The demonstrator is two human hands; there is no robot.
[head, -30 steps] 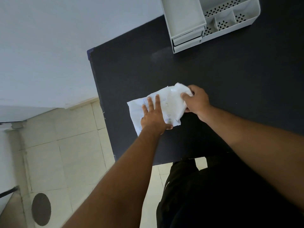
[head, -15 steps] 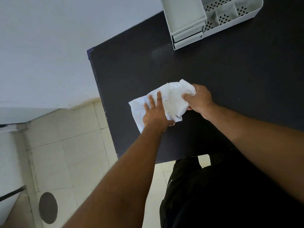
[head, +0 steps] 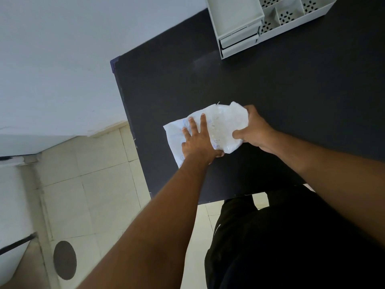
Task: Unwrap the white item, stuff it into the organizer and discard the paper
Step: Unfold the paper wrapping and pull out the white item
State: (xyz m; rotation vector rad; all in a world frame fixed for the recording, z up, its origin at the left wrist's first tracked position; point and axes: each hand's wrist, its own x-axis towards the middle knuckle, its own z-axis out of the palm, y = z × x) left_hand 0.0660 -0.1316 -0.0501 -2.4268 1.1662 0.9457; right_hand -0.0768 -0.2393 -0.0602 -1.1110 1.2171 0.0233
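On one black table (head: 270, 90), left hand (head: 198, 140) flat, right hand (head: 253, 130) gripping one paper bundle (head: 225, 124).

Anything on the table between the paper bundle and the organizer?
Nothing: in the head view, only bare black table separates the paper bundle, held by the left hand and right hand, from the organizer.

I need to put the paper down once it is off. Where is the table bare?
Bare table stretches between the organizer and the bundle, and right of the right hand. It is crowded where the left hand presses the bundle by the left edge.
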